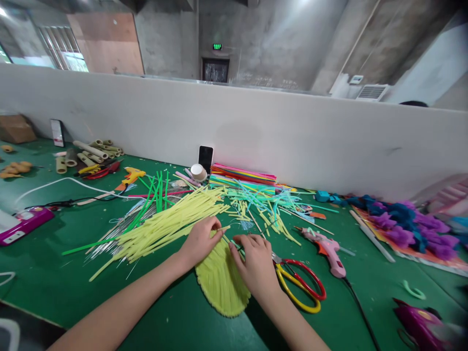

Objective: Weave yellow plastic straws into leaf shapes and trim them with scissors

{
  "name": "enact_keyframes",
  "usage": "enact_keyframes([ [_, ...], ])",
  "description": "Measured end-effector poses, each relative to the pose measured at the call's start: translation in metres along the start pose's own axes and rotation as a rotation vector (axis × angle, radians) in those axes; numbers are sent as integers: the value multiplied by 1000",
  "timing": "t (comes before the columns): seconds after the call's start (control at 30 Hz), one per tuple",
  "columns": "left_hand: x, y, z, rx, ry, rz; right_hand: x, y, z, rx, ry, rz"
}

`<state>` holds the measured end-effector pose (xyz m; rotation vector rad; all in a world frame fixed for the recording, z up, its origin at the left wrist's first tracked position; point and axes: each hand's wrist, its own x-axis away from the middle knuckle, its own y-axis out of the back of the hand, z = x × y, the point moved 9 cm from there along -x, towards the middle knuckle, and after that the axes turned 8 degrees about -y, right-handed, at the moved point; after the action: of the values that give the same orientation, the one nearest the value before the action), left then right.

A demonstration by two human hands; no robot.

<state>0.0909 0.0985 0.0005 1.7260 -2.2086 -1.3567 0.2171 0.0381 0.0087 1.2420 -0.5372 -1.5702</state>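
A yellow oval, leaf-like piece (224, 285) made of pipe cleaners laid side by side hangs or lies just in front of me. My left hand (201, 241) pinches its narrow upper end, where a short yellow tip pokes out past the fingers. Thin green pipe cleaners (238, 247) show between the thumb and curled fingers of my right hand (258, 265), over the piece's right side. Red-and-yellow-handled scissors (302, 282) lie just right of that hand, their blades partly hidden by it. Beyond my left hand spreads a heap of yellow pipe cleaners (171, 219).
A pink glue gun (329, 248) lies to the right, its black cord running toward me. Blue and purple fuzzy pieces (413, 226) sit farther right. Behind are multicoloured pipe cleaners (244, 175), a phone (205, 157), a yellow glue gun (132, 175) and bamboo pieces (95, 151). A white partition (292, 131) stands behind.
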Motion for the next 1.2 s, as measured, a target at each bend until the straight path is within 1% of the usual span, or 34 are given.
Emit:
enact_keyframes([
  [0.13, 3, -7, -8, 49, -21, 20, 1, -10, 2, 42, -12, 71],
  [0.23, 4, -9, -10, 96, -11, 27, 1, -14, 3, 79, -21, 108],
  [0.4, 4, -8, -4, 60, 42, 35, -1, -10, -3, 142, -52, 87],
  [0.57, 3, -13, 2, 9, 55, 109, -1, -11, -6, 174, -53, 102],
  [0.67, 3, -13, 6, 24, 71, 120, -2, -12, -6, 170, -54, 102],
  [0.9, 1, -16, 10, 136, 78, 145, -3, -15, -11, 152, -71, 123],
  [1.07, -3, -16, 18, 197, 100, 143, -4, -21, -17, 119, -65, 161],
  [1.13, -3, -16, 21, 267, 119, 150, -5, -22, -18, 103, -56, 169],
  [1.2, -1, -18, 24, 383, 172, 163, -5, -21, -18, 83, -43, 174],
])
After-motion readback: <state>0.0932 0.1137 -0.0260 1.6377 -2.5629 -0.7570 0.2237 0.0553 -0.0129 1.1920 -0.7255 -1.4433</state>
